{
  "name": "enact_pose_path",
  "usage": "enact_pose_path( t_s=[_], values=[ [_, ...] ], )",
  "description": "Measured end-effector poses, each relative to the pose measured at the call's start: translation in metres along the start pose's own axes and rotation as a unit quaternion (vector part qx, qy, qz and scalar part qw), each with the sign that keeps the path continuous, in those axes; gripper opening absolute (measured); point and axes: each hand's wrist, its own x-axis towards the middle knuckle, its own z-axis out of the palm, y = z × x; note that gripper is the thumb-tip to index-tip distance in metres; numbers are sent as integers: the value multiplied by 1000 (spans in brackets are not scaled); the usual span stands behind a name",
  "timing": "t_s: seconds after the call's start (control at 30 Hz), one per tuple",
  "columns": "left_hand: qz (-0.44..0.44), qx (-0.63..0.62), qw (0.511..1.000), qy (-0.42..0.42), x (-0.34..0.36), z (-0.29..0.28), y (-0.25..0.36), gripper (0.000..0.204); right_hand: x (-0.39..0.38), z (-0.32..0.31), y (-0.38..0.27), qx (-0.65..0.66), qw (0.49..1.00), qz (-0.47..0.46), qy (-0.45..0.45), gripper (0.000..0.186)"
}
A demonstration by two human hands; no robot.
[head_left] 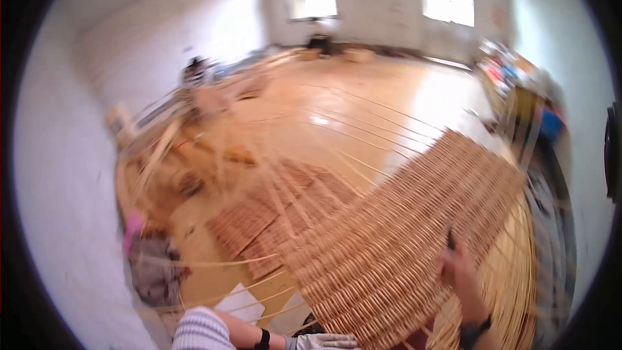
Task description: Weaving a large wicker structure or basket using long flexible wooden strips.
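Note:
A large woven wicker panel [402, 233] slants across the front, from the lower middle up to the right, with pale rods sticking out past its edges. My right hand [460, 272], bare and blurred, is closed over the panel's right part. From its fist rises the tip of a small dark tool [451, 238]; its kind cannot be made out. My left hand [324, 341], in a pale grey glove, lies at the panel's lower left corner with its visible fingers stretched out. The frame's lower edge cuts part of it off.
More woven panels [249, 223] lie on the floor left of mine. A thick bundle of pale rods [512, 279] lies at right. Piled goods [518, 81] line the right wall. A person [196, 74] sits far left among loose rods; a grey cloth heap [154, 272] is nearer.

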Motion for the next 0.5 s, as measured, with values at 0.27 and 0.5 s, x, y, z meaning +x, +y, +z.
enact_pose_path(
  t_s=[0.27,0.5],
  values=[
    [8,-39,999,6,-13,-5,-2,59,-50,134,98,-400,879,-219,-143,45],
    [28,-14,1000,-2,-8,-7,1,57,-56,122,112,-387,894,-159,-158,42]
  ],
)
